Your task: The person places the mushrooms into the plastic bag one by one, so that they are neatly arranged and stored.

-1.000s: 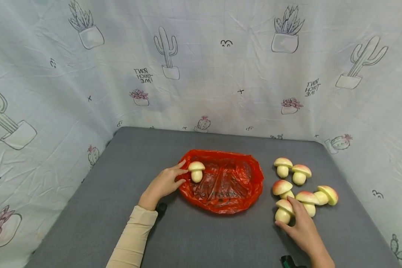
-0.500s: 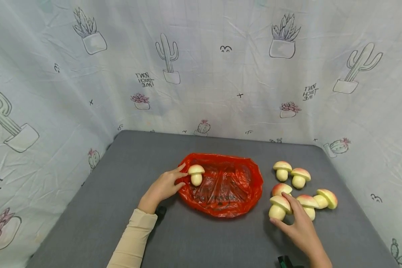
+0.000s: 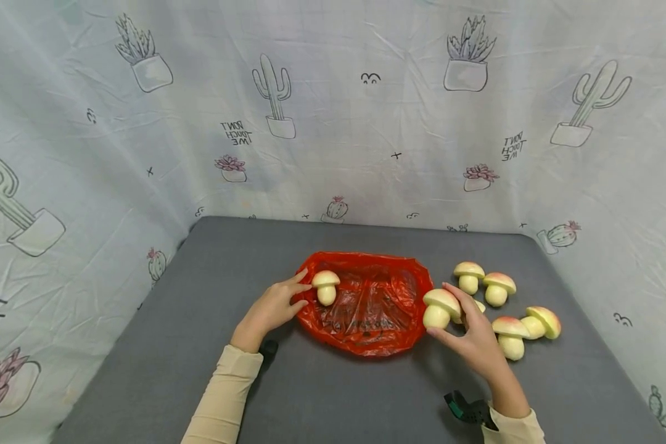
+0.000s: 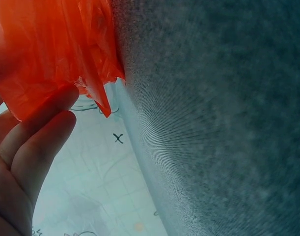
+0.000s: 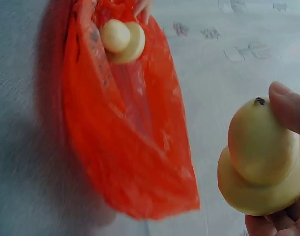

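My left hand point(image 3: 274, 305) holds the left rim of a red plastic bag point(image 3: 369, 346), which lies spread with its mouth wide. In the left wrist view, fingers point(image 4: 44, 145) lie against the bag's thin film. One toy mushroom point(image 3: 326, 288) with a pale cap sits inside at the left end. Beyond the bag's right rim, my right hand point(image 3: 477, 342) grips another toy mushroom point(image 3: 437, 310) between thumb and fingers, raised off the table. The right wrist view shows that mushroom's rounded stem point(image 5: 261, 142) with a small dark mark at its tip.
Several more mushrooms stand or lie to the right on the grey table point(image 3: 355, 401), among them a back one point(image 3: 468, 279) and a tipped one point(image 3: 544, 322). My right hand partly hides one. A cactus-print curtain point(image 3: 333, 123) surrounds the table's back and sides.
My right hand has lifted a mushroom from the right-hand group and carried it left and away from me to the bag's right rim. The left hand stays at the bag's left rim.
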`<state>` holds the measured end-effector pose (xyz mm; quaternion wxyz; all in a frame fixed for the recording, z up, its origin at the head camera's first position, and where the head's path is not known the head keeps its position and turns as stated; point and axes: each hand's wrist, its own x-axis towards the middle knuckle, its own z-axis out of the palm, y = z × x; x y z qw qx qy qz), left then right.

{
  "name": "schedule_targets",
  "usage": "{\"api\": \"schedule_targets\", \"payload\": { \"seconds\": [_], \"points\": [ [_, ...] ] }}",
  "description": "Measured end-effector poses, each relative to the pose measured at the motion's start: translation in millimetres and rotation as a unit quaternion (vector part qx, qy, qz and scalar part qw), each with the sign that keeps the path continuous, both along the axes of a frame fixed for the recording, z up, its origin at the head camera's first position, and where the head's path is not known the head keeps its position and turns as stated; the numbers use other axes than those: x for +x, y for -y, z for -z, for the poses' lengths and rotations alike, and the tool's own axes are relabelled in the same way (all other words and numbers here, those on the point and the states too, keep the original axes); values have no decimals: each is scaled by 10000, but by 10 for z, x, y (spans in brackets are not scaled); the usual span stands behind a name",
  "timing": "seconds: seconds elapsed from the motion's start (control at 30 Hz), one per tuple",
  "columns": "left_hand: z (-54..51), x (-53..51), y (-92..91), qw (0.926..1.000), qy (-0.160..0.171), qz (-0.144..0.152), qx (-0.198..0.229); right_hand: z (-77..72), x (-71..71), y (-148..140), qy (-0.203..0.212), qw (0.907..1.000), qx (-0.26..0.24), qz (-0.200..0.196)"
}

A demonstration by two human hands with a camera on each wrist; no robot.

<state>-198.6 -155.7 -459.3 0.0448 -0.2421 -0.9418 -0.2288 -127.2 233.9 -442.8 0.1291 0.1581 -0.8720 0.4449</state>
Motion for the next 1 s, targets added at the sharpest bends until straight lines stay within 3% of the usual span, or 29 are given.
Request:
{"api": "schedule_targets", "payload": {
  "seconds": [0.2,0.4,0.5,0.73,1.0],
  "points": [
    [3,1,4,10000,52,-14,2,-98,-129,209,-1,9964,-506,-676],
    [-25,7,-15,9999,71,83,50,-320,-136,466,217,9947,-562,-831],
    [-30,7,-27,9999,87,98,49,-295,-214,520,411,9944,-436,-876],
    [-23,5,-40,10000,64,12,47,-32,-537,608,643,9919,-277,-1055],
    [8,21,-49,9998,120,-57,151,-63,-781,834,506,9903,-102,-1288]
  ]
}}
